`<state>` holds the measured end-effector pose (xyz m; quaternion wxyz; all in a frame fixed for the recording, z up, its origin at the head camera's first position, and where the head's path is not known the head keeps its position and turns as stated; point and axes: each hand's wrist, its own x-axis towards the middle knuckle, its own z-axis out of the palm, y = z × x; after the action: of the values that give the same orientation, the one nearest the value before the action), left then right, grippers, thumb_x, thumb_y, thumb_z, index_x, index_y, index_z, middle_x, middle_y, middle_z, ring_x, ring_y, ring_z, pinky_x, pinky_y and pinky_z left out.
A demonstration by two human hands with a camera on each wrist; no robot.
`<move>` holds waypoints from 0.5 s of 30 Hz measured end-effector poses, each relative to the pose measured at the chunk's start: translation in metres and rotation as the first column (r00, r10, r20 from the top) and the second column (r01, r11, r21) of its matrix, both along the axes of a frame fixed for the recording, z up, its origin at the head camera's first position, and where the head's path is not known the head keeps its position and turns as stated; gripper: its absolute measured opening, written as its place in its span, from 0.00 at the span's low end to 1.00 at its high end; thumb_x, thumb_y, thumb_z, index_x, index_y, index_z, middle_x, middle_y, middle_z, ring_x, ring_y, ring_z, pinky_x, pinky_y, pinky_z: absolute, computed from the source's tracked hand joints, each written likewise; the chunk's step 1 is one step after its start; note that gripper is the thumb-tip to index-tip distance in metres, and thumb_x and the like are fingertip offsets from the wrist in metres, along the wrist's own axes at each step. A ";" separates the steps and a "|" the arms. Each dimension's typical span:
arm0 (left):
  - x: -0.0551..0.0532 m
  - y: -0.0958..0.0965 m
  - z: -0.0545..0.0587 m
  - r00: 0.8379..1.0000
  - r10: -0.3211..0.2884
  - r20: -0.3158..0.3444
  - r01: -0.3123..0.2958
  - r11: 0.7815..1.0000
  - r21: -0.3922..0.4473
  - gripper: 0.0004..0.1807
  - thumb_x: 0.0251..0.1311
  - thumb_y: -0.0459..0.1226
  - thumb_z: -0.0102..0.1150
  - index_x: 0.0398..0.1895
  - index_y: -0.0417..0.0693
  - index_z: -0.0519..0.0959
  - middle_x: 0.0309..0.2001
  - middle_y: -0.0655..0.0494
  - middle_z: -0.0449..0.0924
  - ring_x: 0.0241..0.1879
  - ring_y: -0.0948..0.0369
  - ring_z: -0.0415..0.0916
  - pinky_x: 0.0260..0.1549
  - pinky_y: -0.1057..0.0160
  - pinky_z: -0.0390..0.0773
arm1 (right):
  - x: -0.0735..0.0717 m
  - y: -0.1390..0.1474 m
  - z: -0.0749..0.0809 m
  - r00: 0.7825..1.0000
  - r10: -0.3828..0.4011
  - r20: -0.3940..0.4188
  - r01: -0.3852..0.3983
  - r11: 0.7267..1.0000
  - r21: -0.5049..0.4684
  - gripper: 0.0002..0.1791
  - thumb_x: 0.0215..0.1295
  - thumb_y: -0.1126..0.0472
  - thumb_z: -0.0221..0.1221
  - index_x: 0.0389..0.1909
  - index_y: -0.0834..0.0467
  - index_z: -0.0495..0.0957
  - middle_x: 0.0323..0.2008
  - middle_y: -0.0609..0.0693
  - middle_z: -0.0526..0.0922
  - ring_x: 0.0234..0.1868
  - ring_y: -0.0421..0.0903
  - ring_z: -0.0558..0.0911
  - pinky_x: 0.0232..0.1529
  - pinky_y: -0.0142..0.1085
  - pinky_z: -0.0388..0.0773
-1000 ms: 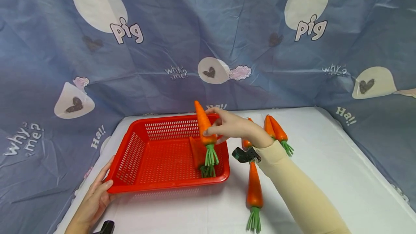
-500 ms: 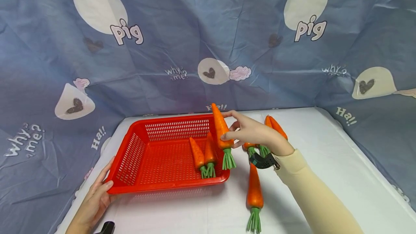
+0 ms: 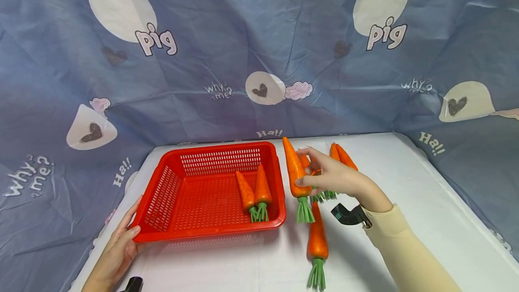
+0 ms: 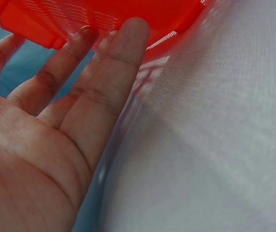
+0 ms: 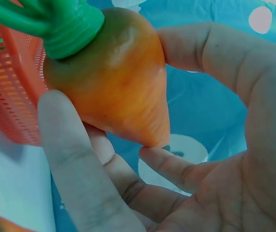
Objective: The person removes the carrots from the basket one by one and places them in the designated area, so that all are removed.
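Observation:
My right hand (image 3: pixel 332 175) pinches a plastic-looking orange carrot (image 3: pixel 294 166) near its thick end, between thumb and fingers. The carrot is just right of the red basket (image 3: pixel 211 233), tip pointing up and back, green stems toward me. In the right wrist view the carrot (image 5: pixel 123 82) fills the grasp, its tip end hidden by its own thick end. My left hand (image 3: pixel 117 244) rests at the basket's front left corner, straight fingers (image 4: pixel 99 92) touching its wall. Two carrots lie side by side inside the basket, the nearer-right one (image 3: pixel 262 188) beside the left one (image 3: pixel 244 190).
On the white tabletop (image 3: pixel 405 193), one carrot (image 3: pixel 317 238) lies at the front, right of the basket. Several more, including a carrot (image 3: pixel 346 159) at the back right, lie partly hidden behind my right hand. A patterned blue cloth (image 3: pixel 202 57) hangs behind the table.
My right hand has moved rightward and slightly toward me with the carrot, from above the basket's right part to outside its right wall. My left hand and the basket have stayed put.

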<state>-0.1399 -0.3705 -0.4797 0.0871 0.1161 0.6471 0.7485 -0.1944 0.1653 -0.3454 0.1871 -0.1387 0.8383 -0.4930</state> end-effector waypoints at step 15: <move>0.000 0.000 -0.001 1.000 0.003 -0.003 -0.003 1.000 0.003 0.34 0.78 0.34 0.31 0.82 0.65 0.40 0.71 0.74 0.59 0.62 0.71 0.75 0.52 0.63 0.82 | 0.034 0.031 -0.022 1.000 -0.031 0.004 0.031 1.000 0.002 0.38 0.62 0.53 0.67 0.71 0.48 0.61 0.48 0.60 0.78 0.38 0.52 0.85 0.42 0.42 0.86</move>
<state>-0.1394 -0.3703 -0.4807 0.0848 0.1166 0.6463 0.7494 -0.1606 0.1958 -0.3675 0.1812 -0.1245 0.8405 -0.4953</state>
